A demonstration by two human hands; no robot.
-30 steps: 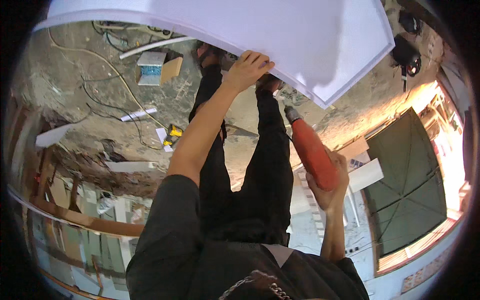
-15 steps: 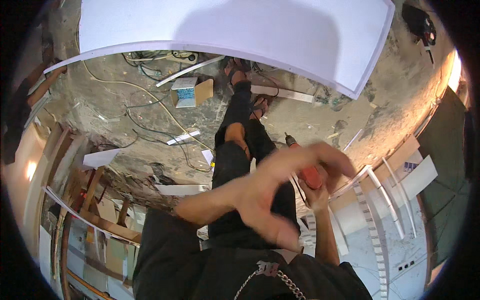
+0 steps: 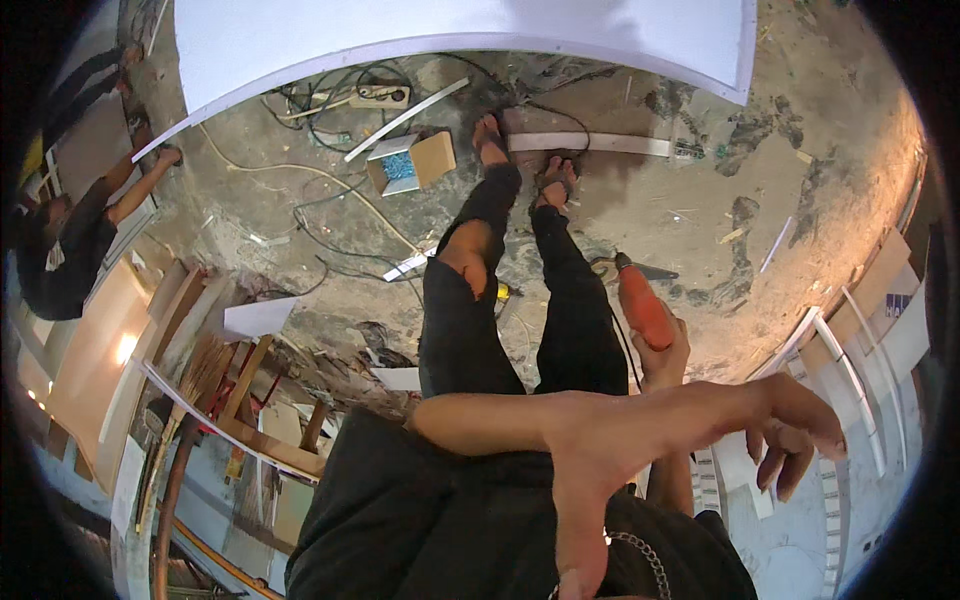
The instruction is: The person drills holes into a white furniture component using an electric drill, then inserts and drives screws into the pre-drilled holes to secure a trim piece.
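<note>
My left hand (image 3: 640, 430) reaches across my body to the right, close to the camera. Its thumb and fingers are spread, and nothing is held in it. Behind it, my right hand (image 3: 668, 360) is wrapped around a red power drill (image 3: 643, 305), whose dark chuck points away from me toward the floor. A black cord runs down along the drill's left side. Part of my right forearm is hidden behind the left hand.
A large white panel (image 3: 450, 25) spans the far side, and a co-worker (image 3: 75, 235) reaches to its left edge. An open box of small blue pieces (image 3: 397, 168), a power strip (image 3: 380, 96), loose cables and white strips lie on the dirty floor. Boards (image 3: 120, 370) stand at left.
My left hand has swung right and nearer, its fingers now extended past the right arm. The drill stays in my right hand. The view has shifted, with more of the co-worker showing.
</note>
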